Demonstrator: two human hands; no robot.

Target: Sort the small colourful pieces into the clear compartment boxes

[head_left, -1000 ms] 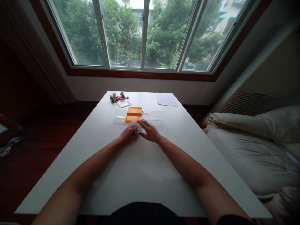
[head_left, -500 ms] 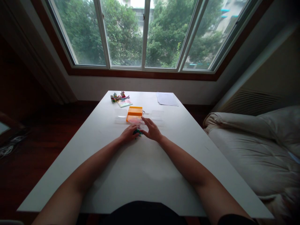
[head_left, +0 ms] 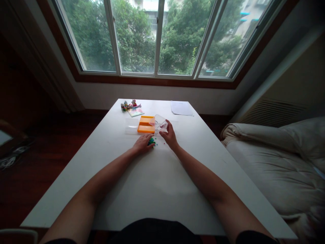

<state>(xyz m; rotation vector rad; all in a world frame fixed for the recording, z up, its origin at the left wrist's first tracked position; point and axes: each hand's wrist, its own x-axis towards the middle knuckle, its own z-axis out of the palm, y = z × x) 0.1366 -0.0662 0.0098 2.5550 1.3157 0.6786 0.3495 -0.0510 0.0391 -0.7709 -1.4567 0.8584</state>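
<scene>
My left hand lies cupped on the table beside a small heap of green and blue beads, its fingers stretched along the heap and its thumb apart. Part of the heap is hidden by this hand. Pinched between the fingers and thumb of my right hand is a clear plastic box, tilted above the table. Just left of the box sits an orange two-part tray. A few loose beads, one of them red, are scattered between my hands.
Another clear plastic container stands left of the orange tray. At the far left of the white table are small colourful figurines and a patterned card. White paper sheets lie far right. A padded beige seat adjoins the right side.
My right hand has moved right, carrying the clear box away from the left hand. More of the bead heap and the orange tray now show. The left hand stays nearly in place.
</scene>
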